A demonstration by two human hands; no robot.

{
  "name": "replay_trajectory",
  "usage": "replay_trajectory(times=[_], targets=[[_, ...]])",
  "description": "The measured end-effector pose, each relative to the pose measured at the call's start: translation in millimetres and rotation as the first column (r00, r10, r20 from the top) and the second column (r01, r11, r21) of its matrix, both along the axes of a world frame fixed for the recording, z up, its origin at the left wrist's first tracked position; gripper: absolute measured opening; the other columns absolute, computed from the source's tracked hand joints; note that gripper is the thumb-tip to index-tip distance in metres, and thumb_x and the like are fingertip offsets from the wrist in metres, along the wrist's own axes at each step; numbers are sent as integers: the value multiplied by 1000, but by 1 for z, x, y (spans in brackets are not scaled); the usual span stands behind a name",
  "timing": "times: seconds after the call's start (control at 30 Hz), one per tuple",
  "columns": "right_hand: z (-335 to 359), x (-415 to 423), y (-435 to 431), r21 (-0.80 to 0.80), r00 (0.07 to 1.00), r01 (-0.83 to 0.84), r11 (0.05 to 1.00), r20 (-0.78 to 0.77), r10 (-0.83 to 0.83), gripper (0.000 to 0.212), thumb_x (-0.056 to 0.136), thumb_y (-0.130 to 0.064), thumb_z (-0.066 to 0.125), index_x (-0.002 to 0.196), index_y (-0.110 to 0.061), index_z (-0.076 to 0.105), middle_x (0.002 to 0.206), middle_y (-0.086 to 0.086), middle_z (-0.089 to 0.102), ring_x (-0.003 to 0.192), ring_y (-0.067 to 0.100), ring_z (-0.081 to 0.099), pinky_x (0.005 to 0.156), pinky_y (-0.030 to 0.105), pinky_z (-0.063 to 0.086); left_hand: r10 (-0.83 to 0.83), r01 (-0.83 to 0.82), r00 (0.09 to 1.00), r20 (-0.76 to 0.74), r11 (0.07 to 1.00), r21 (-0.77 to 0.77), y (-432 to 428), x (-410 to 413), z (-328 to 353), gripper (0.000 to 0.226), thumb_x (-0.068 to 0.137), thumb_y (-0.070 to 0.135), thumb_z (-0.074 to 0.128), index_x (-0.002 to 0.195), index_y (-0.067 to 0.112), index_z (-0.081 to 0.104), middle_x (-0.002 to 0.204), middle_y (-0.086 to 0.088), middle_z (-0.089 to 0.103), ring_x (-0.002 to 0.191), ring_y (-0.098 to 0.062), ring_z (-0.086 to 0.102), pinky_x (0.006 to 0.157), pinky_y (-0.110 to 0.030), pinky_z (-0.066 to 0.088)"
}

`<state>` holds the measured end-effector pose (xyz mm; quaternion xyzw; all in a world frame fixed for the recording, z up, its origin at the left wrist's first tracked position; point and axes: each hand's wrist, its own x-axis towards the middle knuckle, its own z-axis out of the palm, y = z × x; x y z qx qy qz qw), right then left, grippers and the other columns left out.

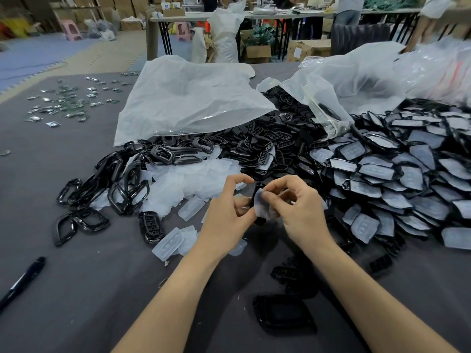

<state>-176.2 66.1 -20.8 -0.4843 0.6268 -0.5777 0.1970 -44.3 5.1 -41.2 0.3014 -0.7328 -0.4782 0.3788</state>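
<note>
We're in a small factory or packing workshop: heaps of black shells (pixel 267 143) and clear pads (pixel 193 177) spill from plastic bags (pixel 183 98) across a grey table (pixel 76 276). Behind are cardboard boxes (pixel 257 53), stuffed sacks (pixel 224 34) and what look like other workers at a long bench (pixel 280 15).

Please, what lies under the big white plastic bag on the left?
From under the edge of the white plastic bag, black frames and black gridded pieces stick out. What lies further under it is covered.
</note>
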Motion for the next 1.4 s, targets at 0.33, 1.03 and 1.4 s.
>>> replay_trajectory(times=[0.33, 1.03, 1.4], targets=[[-1, -3, -2, 25, 998, -21, 999, 57, 19, 27, 79, -2, 73, 70, -25, 61, 78, 5, 63, 61, 19, 55, 61, 39, 50, -38, 38, 999, 24, 999, -20, 3, -1, 2, 33, 87, 29, 64, 110, 40, 42, 63, 11, 68, 51, -13, 56, 54, -20, 39], [1, -16, -2, 121, 950, -130, 984, 300, 89, 20, 86, 6, 62, 81, -14, 64, 78, 6, 65, 67, 7, 61, 60, 13, 48, -62, 60, 997, 39, 997, 54, 4, 2, 9, 40, 88, 14, 51, 121, 37, 47, 77, -25, 66, 73, -46, 60, 76, -58, 51], [-3, -17, -3, 77, 942, -141, 987, 317, 110, 20, 85, 5, 64, 80, -14, 64, 68, -4, 68, 65, 6, 65, 59, 16, 50, 23, -6, 993, 119, 990, -143, 1, 1, 4, 31, 96, 13, 57, 122, 28, 59, 45, 20, 49, 45, 1, 43, 53, -7, 32]])
